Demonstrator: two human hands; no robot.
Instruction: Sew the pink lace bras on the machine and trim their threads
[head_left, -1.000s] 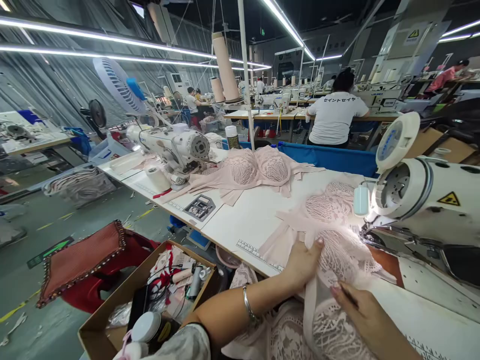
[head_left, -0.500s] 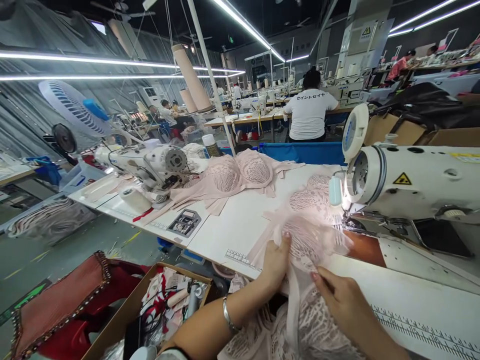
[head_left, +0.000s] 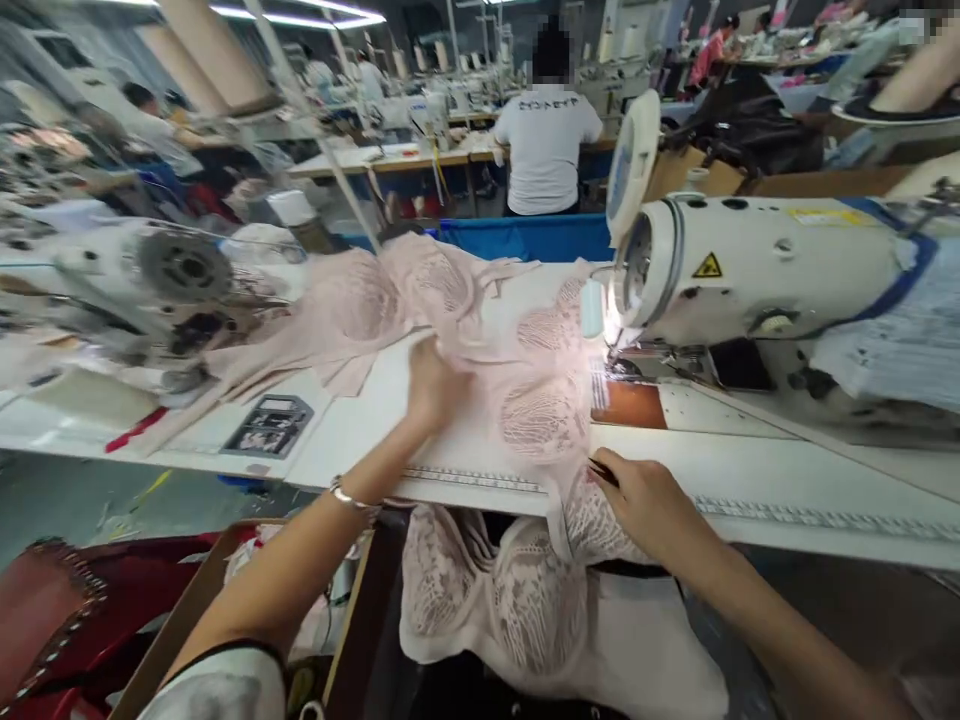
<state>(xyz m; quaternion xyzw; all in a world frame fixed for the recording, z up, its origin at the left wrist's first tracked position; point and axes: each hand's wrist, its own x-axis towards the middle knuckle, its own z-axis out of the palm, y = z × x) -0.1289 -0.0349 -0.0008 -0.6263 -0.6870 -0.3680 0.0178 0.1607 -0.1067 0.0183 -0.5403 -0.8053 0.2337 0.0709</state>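
A pale pink lace garment (head_left: 544,410) lies across the white table (head_left: 750,480) and hangs over its front edge into my lap. My left hand (head_left: 431,385), with a silver bracelet on the wrist, is stretched forward and closed on the lace at its left side. My right hand (head_left: 645,500) rests at the table's front edge, fingers closed on the lace, with a thin dark tool showing between them. The white sewing machine (head_left: 750,265) stands right of the garment, its lamp shining on the fabric by the needle.
A pile of pink lace pieces (head_left: 397,290) lies at the back of the table. Another sewing machine (head_left: 150,290) sits to the left. An open cardboard box (head_left: 225,590) and a red cushioned seat (head_left: 60,600) are low left. A person in a white shirt (head_left: 547,135) sits ahead.
The view has tilted down and swung right. My left hand has reached forward and left along the lace, away from my right hand, which stays near the front edge.
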